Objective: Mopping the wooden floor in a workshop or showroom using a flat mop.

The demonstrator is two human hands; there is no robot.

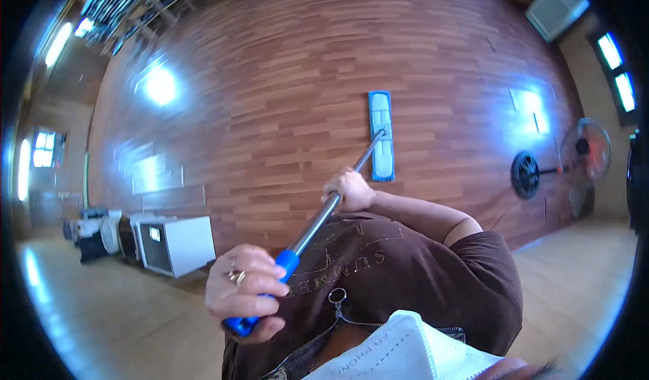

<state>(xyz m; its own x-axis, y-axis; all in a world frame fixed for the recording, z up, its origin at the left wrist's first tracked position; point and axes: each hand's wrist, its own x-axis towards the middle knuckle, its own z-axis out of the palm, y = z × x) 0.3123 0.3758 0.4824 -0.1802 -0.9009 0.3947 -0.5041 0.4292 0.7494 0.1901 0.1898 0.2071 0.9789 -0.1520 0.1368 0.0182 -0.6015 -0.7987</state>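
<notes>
The left hand (245, 292) is wrapping around the blue plastic grip (289, 263) at lower left of centre; the right hand (350, 189) is curling around the shiny metal pole (316, 230) mid-frame, probably because spaced holds are giving better steering. The pale-blue rectangular flat mop head (382, 155) is lying on the brown wood-plank floor (284, 109), just right of and above centre. At lower left, a white box-shaped cabinet (193, 242) is standing, its contents not showing.

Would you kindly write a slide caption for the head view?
Left hand grips a blue handle, right hand the metal pole; the flat blue mop head rests on the brown plank floor.
</notes>
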